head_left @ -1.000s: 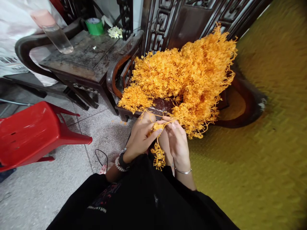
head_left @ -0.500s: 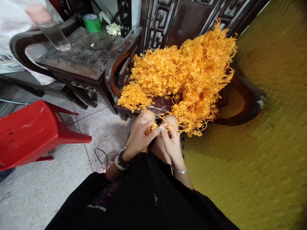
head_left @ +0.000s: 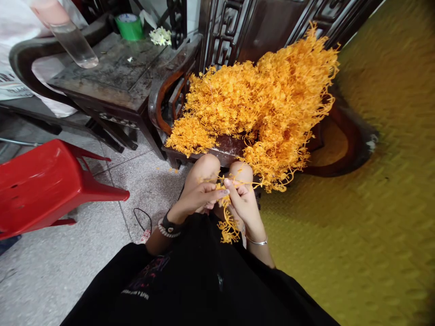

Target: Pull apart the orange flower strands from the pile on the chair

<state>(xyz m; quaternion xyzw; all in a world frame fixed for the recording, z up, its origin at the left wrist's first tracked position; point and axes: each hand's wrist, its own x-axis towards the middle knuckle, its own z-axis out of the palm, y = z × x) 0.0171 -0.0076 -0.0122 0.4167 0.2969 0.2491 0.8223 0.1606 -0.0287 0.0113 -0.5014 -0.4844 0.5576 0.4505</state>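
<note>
A big heap of orange plastic flower sprigs (head_left: pixel 261 99) lies on the seat of a dark carved wooden chair (head_left: pixel 224 147) in front of my knees. My left hand (head_left: pixel 199 197) and my right hand (head_left: pixel 243 201) meet just above my lap, both pinching one thin orange sprig (head_left: pixel 228 224) whose tufted end hangs down between them. A thin strand runs from my fingers up to the heap. I wear a watch and bead bracelet on the left wrist and a thin bangle on the right.
A red plastic stool (head_left: pixel 47 181) stands to the left on the grey tiled floor. Behind it a dark wooden side table (head_left: pixel 112 86) carries a clear bottle (head_left: pixel 73 43), a green tape roll (head_left: pixel 129 26) and white flowers (head_left: pixel 160 36). A yellow woven surface (head_left: pixel 367 203) fills the right.
My hands have drawn back from the heap toward my lap, uncovering my knees. The sprig's tufted end hangs below my fingers again.
</note>
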